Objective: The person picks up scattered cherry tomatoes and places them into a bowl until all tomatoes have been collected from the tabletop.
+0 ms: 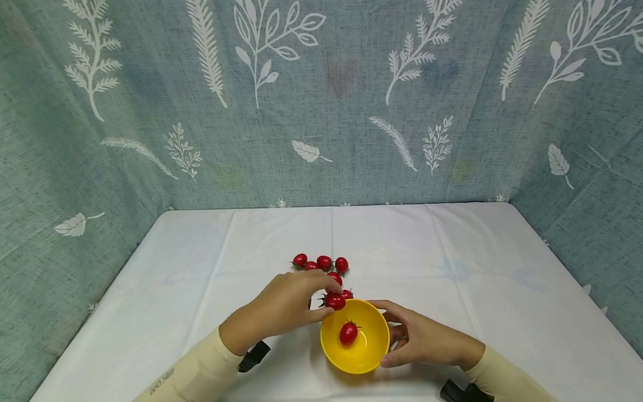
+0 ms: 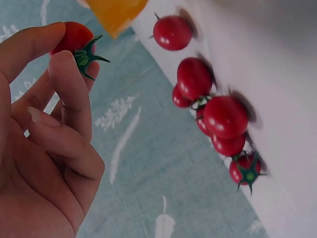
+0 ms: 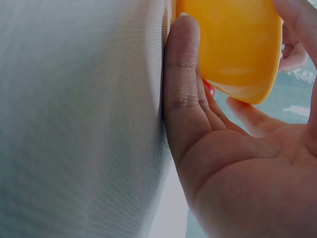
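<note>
My left hand (image 1: 283, 301) pinches a red cherry tomato (image 1: 335, 301) between thumb and fingers, just at the left rim of a yellow bowl (image 1: 372, 352). In the left wrist view, the held tomato (image 2: 72, 37) shows its green star-shaped stem end. Inside the bowl lies one cherry tomato (image 1: 349, 333), stem still on. My right hand (image 1: 427, 338) steadies the bowl from the right, its thumb low on the side and its index finger at the far rim. The right wrist view shows the fingers spread around the bowl's wall (image 3: 237, 44).
Several loose cherry tomatoes (image 1: 324, 262) lie on the white tablecloth (image 1: 402, 245) beyond the bowl, partly hidden by the left hand. A grey-green curtain (image 1: 346, 156) with white leaf prints encloses the table's back and sides.
</note>
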`<state>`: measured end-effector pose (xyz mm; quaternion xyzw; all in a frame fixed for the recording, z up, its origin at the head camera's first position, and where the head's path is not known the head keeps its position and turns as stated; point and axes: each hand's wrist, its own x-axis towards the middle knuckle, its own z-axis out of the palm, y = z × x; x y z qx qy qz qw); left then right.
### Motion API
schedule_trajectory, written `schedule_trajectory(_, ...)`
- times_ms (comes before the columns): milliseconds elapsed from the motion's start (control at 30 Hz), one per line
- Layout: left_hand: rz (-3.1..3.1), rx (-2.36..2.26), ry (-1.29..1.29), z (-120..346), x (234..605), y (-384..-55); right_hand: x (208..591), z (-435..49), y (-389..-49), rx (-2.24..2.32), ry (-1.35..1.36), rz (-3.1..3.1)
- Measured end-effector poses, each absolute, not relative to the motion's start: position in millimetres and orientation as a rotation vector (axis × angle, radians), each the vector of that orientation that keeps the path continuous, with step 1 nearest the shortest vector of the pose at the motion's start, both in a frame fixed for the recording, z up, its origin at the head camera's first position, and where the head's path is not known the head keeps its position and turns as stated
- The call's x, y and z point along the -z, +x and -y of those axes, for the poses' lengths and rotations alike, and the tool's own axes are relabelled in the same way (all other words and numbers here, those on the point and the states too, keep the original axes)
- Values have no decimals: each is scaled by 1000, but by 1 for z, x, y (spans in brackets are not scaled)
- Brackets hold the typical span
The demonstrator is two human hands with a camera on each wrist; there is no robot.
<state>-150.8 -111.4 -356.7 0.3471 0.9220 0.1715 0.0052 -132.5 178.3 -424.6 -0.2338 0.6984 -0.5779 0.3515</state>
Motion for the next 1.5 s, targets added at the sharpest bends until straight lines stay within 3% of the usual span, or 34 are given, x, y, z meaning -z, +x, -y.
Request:
schedule_trajectory(933, -2741, -330, 1165, 79, 380, -147, 428, -179, -133, 1495, -642, -1796)
schedule_trajectory(1500, -2755, -382, 1152, 84, 375, -149, 427, -179, -132, 1475, -615, -1817)
